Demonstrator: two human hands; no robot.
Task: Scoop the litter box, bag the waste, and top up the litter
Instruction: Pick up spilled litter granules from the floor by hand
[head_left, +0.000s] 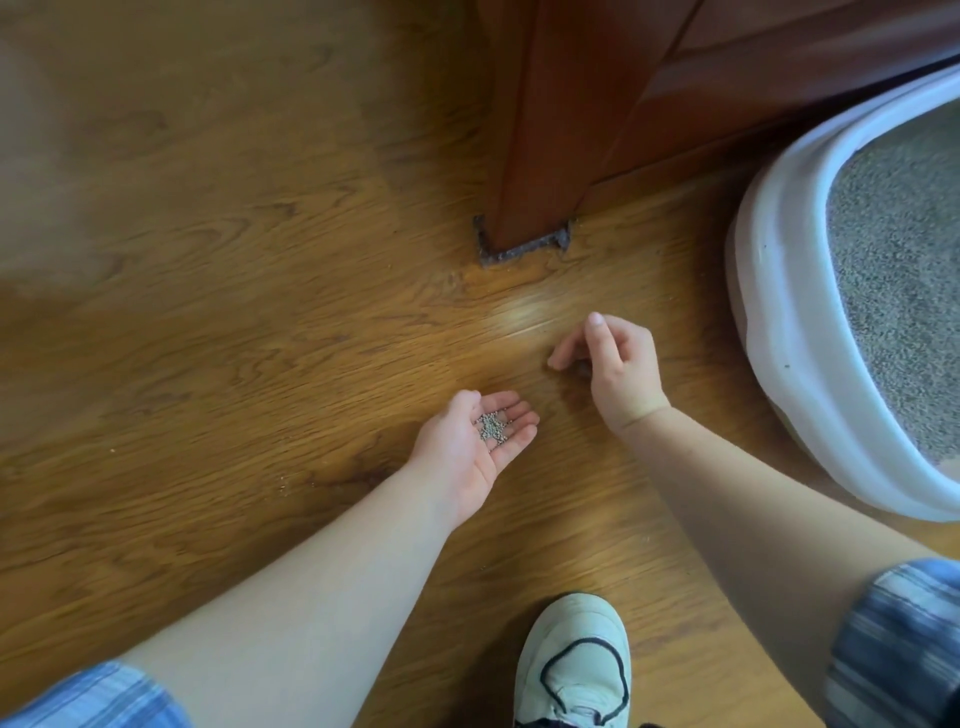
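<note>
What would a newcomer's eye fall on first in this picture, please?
Most striking is the left hand, palm up at the centre above the wooden floor, carrying a small heap of grey litter grains. Just beside it the right hand hangs low over the floor with curled fingers. At the right edge stands the white litter box, filled with grey litter.

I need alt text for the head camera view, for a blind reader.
A left hand, palm up, carries some litter grains above a wooden floor, while the right hand reaches down with curled fingers. A white litter box of grey litter stands at the right.
</note>
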